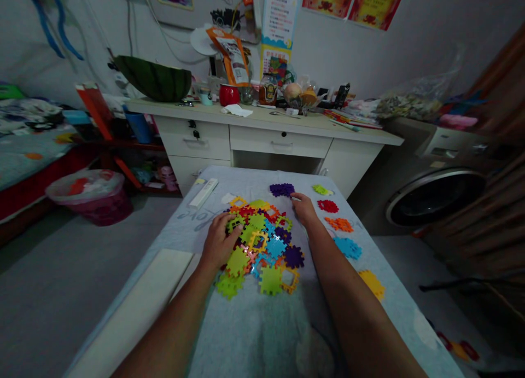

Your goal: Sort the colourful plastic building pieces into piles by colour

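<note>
My left hand (219,241) rests at the left side of a heap of interlocking plastic tiles, its thumb and fingers closed round a green tile (235,224). Solid green, blue and purple tiles lie in the heap together with hollow yellow frames, such as one yellow frame (258,241) in the middle. Farther back, my right hand (302,207) has its fingertips pinched at the right end of a group of purple tiles (281,190). Part of the left fingers is hidden among the tiles.
Along the table's right side lie red (327,205), orange (339,224), blue (348,247) and yellow tiles (372,284), with a green group (322,190) farthest back. A white strip (204,193) lies back left. Behind stands a cluttered desk (283,145); a washing machine (435,170) is right.
</note>
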Available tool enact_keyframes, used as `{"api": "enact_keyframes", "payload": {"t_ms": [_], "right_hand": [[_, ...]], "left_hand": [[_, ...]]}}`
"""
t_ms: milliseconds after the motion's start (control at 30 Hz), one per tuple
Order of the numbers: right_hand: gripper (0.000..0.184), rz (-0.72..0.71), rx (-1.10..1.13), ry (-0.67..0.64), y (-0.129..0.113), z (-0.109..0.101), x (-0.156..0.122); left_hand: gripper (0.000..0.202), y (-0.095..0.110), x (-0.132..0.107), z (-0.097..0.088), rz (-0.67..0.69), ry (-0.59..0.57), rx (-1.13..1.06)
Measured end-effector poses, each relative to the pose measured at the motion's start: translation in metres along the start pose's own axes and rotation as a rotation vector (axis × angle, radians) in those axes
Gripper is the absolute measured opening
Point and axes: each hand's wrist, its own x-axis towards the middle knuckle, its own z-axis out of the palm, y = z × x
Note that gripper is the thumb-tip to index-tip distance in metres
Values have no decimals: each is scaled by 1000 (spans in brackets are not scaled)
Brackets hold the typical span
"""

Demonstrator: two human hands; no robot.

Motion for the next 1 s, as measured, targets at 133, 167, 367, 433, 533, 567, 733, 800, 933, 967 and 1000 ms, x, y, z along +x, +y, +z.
{"api": "enact_keyframes", "payload": {"t_ms": [133, 167, 367, 433, 533, 567, 733, 800, 933, 967, 1000], "right_hand": [[35, 38, 23, 13, -18, -6, -21], [33, 24, 31, -28, -25, -8, -27], [25, -266, -192, -546, -69, -3, -64], [28, -396, -382, -611, -79, 2, -74], [34, -535, -578, -596, -86, 13, -84], [35, -558, -618, -589, -87, 16, -86], [41, -593, -736, -553, -86, 28, -94], [41, -600, -745, -531, -86, 30, -95], [39, -600, -699, -479, -87, 31, -95], [39, -595, -687, -466, -88, 30, -94], [39, -591, -675, -452, -88, 29, -93]], "left_hand": [[34, -1, 0, 1, -3, 2, 2], [35, -1, 0, 1, -5, 1, 4], [35, 0, 0, 0, -5, -11, 5], [35, 0, 0, -1, -10, -6, 5], [35, 0, 0, 0, -14, -7, 6], [35, -1, 0, 0, -15, -10, 6], [35, -1, 0, 0, -12, -8, 0], [35, -1, 0, 0, -15, -4, -5], [34, 0, 0, 0, -14, 0, -10], [35, -1, 0, 0, -11, 0, -9], [35, -1, 0, 0, -8, -1, -9]]}}
